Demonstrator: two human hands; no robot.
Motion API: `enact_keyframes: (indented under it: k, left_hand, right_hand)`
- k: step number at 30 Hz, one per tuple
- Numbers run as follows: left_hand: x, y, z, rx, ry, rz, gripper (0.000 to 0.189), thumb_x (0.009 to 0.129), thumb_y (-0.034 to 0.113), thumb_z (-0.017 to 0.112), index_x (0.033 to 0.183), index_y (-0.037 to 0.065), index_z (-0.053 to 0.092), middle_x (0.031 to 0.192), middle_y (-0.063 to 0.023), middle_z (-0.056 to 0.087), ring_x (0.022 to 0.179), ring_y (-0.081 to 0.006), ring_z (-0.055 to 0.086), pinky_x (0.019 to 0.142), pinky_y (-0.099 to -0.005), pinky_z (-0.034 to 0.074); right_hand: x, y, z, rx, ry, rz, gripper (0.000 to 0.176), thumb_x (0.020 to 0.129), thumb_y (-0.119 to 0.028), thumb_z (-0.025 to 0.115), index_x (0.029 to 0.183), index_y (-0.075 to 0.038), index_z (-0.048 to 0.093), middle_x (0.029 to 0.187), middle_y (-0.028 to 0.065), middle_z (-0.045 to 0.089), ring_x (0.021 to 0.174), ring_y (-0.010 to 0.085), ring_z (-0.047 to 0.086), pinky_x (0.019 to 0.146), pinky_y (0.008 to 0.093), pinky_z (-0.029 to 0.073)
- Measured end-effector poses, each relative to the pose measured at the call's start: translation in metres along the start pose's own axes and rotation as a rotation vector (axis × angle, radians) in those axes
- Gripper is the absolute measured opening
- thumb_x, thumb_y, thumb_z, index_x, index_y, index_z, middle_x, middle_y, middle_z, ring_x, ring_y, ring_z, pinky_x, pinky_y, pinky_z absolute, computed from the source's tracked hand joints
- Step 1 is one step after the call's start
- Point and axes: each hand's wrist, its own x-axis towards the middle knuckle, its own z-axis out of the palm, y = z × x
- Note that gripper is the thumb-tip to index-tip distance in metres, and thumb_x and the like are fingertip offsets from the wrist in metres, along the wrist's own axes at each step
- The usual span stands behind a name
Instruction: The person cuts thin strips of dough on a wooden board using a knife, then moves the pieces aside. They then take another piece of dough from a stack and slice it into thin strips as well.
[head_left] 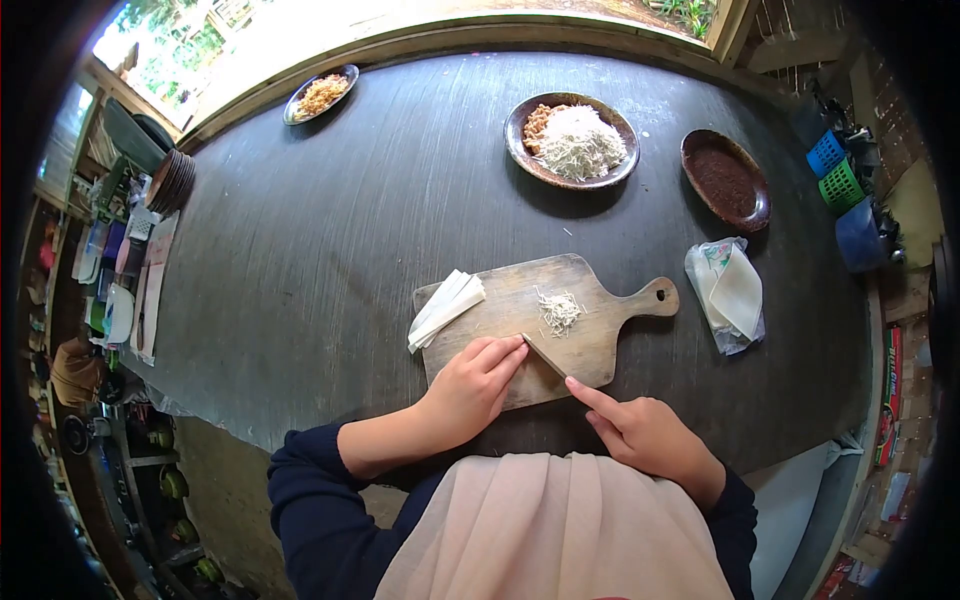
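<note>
A wooden cutting board with a holed handle lies on the dark table before me. My right hand is closed round a knife, its index finger stretched along the back of the blade. Closed fingers of my left hand press down on the board beside the knife's tip; what they hold is mostly hidden beneath them. A small heap of white shreds sits near the board's middle. Pale flat strips are stacked at its left edge.
At the back stands a bowl with white shreds and brown bits. An oval brown dish and a plastic packet with white sheets are to the right. A small dish of food is far left. Baskets hang at right.
</note>
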Motion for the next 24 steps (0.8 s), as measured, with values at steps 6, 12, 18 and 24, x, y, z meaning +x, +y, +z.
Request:
enact_keyframes:
  k: [6,12,18,24]
  left_hand:
    - [-0.0011,-0.0023,0.002,0.013,0.011,0.025,0.05,0.081,-0.001,0.064,0.131,-0.006,0.056,0.132,-0.0166,0.056,0.117,-0.0331,0.055,0.103,-0.0398,0.047]
    - [0.0001,-0.0025,0.0019,0.01,0.0,0.027,0.048,0.082,0.0,0.065,0.129,-0.007,0.057,0.132,-0.017,0.055,0.117,-0.033,0.055,0.103,-0.0398,0.046]
    - [0.0009,-0.0012,0.001,0.024,0.007,0.029,0.047,0.082,0.001,0.065,0.128,-0.007,0.057,0.131,-0.0171,0.055,0.116,-0.033,0.055,0.102,-0.0401,0.046]
    - [0.0007,-0.0008,0.0024,0.04,-0.012,0.011,0.048,0.081,0.001,0.065,0.128,-0.006,0.057,0.13,-0.0168,0.056,0.116,-0.0333,0.055,0.102,-0.0405,0.046]
  right_hand:
    - [0.001,-0.0009,-0.0008,-0.014,-0.029,0.008,0.059,0.096,-0.013,0.058,0.152,-0.021,0.04,0.066,0.0161,0.064,0.055,0.0337,0.064,0.054,0.0435,0.051]
    - [0.0003,-0.0011,0.0,-0.024,-0.032,-0.003,0.064,0.094,-0.011,0.058,0.153,-0.02,0.037,0.074,0.0154,0.068,0.057,0.0338,0.065,0.056,0.0444,0.052]
    - [0.0031,-0.0025,-0.0032,-0.003,-0.098,0.041,0.061,0.096,-0.012,0.056,0.154,-0.019,0.036,0.066,0.0197,0.063,0.056,0.0361,0.064,0.057,0.0464,0.051]
    - [0.0057,0.0009,-0.0008,0.057,-0.074,0.031,0.063,0.094,-0.008,0.053,0.154,-0.018,0.036,0.061,0.0201,0.059,0.054,0.0375,0.062,0.056,0.0468,0.05]
